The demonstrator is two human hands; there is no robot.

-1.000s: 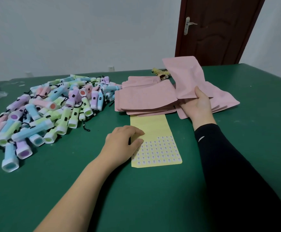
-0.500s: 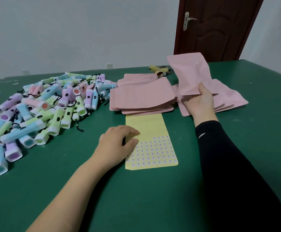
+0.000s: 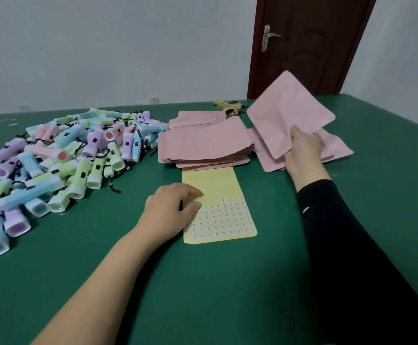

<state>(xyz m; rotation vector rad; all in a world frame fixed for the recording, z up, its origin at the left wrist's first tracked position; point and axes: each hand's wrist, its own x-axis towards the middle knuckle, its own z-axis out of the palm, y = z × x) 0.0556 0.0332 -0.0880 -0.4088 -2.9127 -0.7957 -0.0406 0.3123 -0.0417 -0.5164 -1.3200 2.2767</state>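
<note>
Far left we see a heap of pastel flashlights [image 3: 61, 160], dumped loose, some lying close to the left edge of the tabletop [image 3: 203, 295]; we judge it's stock waiting to be bagged.

Next, the left hand [image 3: 170, 207] lies on the left edge of the yellow sticker sheet [image 3: 218, 195]. Its fingers are loosely bent, tips and thumb resting on the paper, gripping nothing that we can see. We read it as pinning the sheet so it won't slide.

The sheet's far end is tucked under the stack of pink pouches [image 3: 203, 145], just beside the flashlights. Behind the stack is a yellowish trinket [image 3: 228, 107], too small to tell.

The right hand [image 3: 302, 150] has its fingers closed on the lower corner of one pink pouch [image 3: 287, 115]. The pouch is lifted and tilted above a looser spread of pouches [image 3: 337, 150]. It's held by the corner, we judge, to take one alone.

For room, there's wide bare green in front of both arms and right of the spread. The tabletop's right edge is well apart from the hand. The way from pouch to sheet looks open; only the stack's corner is near it.
</note>
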